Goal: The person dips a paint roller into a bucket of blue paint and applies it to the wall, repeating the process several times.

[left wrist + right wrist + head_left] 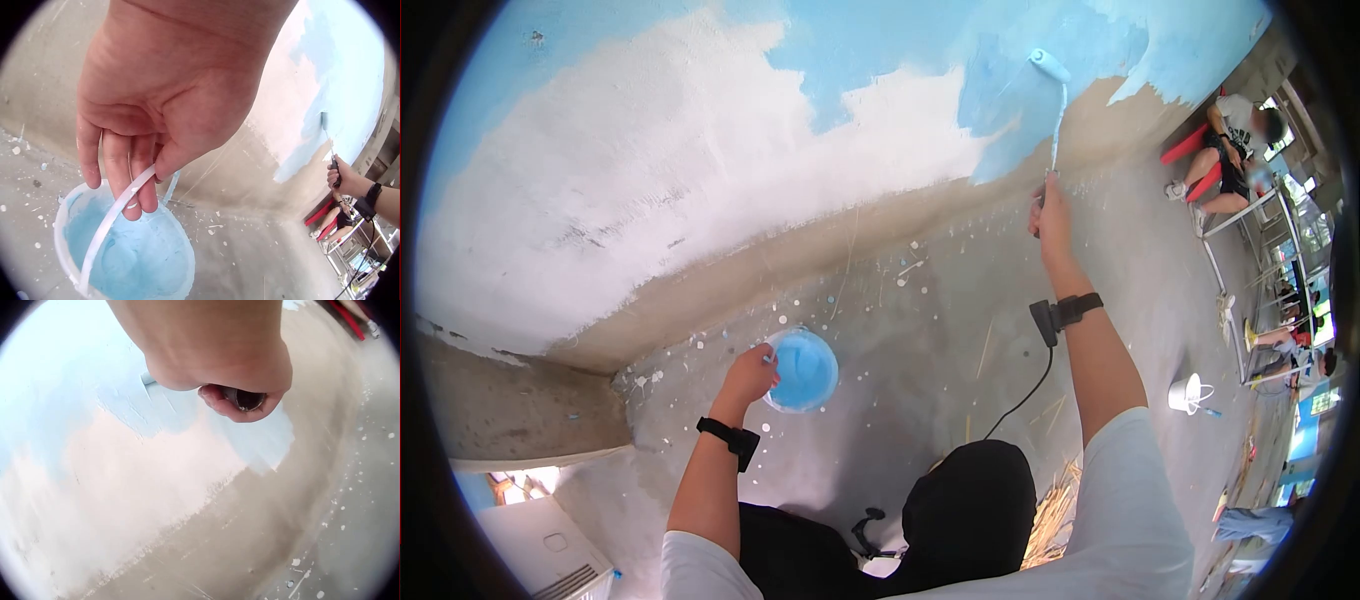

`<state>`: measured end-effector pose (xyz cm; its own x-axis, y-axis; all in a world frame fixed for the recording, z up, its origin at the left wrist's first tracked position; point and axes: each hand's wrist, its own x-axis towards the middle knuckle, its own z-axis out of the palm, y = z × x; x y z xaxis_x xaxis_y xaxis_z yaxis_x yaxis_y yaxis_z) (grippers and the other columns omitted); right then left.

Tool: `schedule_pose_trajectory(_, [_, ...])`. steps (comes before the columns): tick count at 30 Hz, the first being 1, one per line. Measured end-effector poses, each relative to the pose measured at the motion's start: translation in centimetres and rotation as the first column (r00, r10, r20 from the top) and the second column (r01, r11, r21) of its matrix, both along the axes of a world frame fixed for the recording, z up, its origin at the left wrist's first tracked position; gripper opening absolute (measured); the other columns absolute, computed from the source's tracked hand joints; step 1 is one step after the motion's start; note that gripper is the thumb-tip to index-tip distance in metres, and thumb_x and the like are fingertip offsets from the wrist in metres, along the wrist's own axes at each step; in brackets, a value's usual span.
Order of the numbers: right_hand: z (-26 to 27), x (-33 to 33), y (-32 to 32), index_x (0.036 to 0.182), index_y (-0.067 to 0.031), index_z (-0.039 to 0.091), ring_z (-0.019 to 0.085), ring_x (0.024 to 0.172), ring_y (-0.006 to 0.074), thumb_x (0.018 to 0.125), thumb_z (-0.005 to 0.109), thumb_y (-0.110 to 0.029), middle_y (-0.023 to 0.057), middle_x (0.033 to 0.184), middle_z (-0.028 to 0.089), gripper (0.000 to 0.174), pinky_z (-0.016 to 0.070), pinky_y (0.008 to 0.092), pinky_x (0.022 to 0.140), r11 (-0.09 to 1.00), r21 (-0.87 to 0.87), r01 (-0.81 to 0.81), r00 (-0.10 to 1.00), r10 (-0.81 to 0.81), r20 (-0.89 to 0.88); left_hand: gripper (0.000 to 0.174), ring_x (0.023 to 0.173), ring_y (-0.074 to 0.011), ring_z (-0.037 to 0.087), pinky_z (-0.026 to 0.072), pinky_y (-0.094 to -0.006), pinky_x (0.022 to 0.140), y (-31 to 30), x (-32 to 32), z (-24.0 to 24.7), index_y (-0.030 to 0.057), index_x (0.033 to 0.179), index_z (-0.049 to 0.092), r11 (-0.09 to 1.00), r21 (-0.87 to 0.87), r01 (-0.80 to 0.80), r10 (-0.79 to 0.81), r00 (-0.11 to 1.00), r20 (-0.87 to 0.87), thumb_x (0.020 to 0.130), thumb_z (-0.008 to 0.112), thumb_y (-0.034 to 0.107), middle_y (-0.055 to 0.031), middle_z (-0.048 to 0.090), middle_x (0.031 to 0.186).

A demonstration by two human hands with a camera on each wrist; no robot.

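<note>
My left hand holds the white plastic handle of a bucket, pinched between thumb and fingers. Thick light-blue paint fills part of the bucket and coats its inner wall. Out ahead, my right hand grips a paint roller by its dark handle. The roller's blue sleeve lies against the wall, on a freshly blue area. In the right wrist view, most of the roller is hidden behind the hand and forearm.
The wall is part blue, part white, with a bare brown strip along its foot. Paint spots dot the grey floor. A small white bucket stands to the right. Beyond, a person sits on a red chair near metal frames.
</note>
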<state>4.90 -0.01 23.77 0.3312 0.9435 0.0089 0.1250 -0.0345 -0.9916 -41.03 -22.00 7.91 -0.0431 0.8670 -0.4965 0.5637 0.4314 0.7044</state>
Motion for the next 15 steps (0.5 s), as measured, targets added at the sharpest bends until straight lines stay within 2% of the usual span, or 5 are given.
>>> schedule_pose_trajectory(5, [2.7, -1.0, 0.8, 0.084, -0.0058, 0.050, 0.035, 0.041, 0.0088, 0.101, 0.041, -0.051, -0.0029, 0.052, 0.034, 0.049, 0.0300, 0.0263, 0.040, 0.996, 0.085, 0.012, 1.000, -0.010, -0.028, 0.009, 0.063, -0.0216, 0.067, 0.0512, -0.0340, 0.060, -0.1, 0.0, -0.1, 0.0023, 0.090, 0.059, 1.000, -0.005, -0.009, 0.009, 1.000, -0.008, 0.088, 0.052, 0.008, -0.0123, 0.069, 0.073])
schedule_pose_trajectory(7, [2.5, -1.1, 0.5, 0.082, -0.0056, 0.050, 0.036, 0.041, 0.0098, 0.102, 0.040, -0.049, -0.0023, 0.052, 0.035, 0.049, 0.0318, 0.0268, 0.040, 0.991, 0.130, -0.029, 0.999, 0.027, 0.020, 0.009, 0.063, -0.0212, 0.067, 0.0513, -0.0337, 0.059, -0.2, -0.1, -0.3, 0.0028, 0.090, 0.059, 1.000, -0.019, -0.019, 0.019, 1.000, 0.017, 0.088, 0.052, 0.008, -0.0118, 0.068, 0.072])
schedule_pose_trajectory(11, [-0.3, -2.0, -0.4, 0.074, -0.0068, 0.049, 0.041, 0.041, 0.0103, 0.101, 0.042, -0.050, -0.0005, 0.052, 0.042, 0.051, 0.0322, 0.0273, 0.039, 0.996, 0.087, -0.006, 0.995, -0.003, 0.095, 0.009, 0.062, -0.0208, 0.067, 0.0513, -0.0333, 0.059, -0.3, -0.2, -0.5, 0.0031, 0.090, 0.059, 1.000, -0.005, -0.021, 0.021, 1.000, 0.022, 0.088, 0.052, 0.008, -0.0113, 0.068, 0.072])
schedule_pose_trajectory(13, [-2.5, -2.3, -1.0, 0.071, -0.0072, 0.051, 0.043, 0.044, 0.0098, 0.101, 0.043, -0.049, 0.0001, 0.054, 0.046, 0.052, 0.0329, 0.0272, 0.042, 0.998, 0.057, -0.010, 0.966, -0.005, 0.257, 0.009, 0.062, -0.0209, 0.067, 0.0513, -0.0332, 0.059, -0.3, -0.2, -0.5, 0.0032, 0.090, 0.059, 1.000, -0.009, -0.008, 0.008, 1.000, 0.009, 0.088, 0.053, 0.009, -0.0111, 0.068, 0.072])
schedule_pose_trajectory(15, [-5.0, -2.2, -1.5, 0.071, -0.0074, 0.052, 0.043, 0.045, 0.0094, 0.101, 0.044, -0.047, 0.0000, 0.055, 0.046, 0.051, 0.0333, 0.0272, 0.043, 0.996, 0.089, -0.026, 0.954, -0.002, 0.301, 0.009, 0.062, -0.0209, 0.067, 0.0514, -0.0333, 0.059, -0.3, 0.0, -0.3, 0.0033, 0.090, 0.060, 1.000, -0.003, -0.011, 0.011, 1.000, 0.012, 0.088, 0.054, 0.009, -0.0111, 0.068, 0.072])
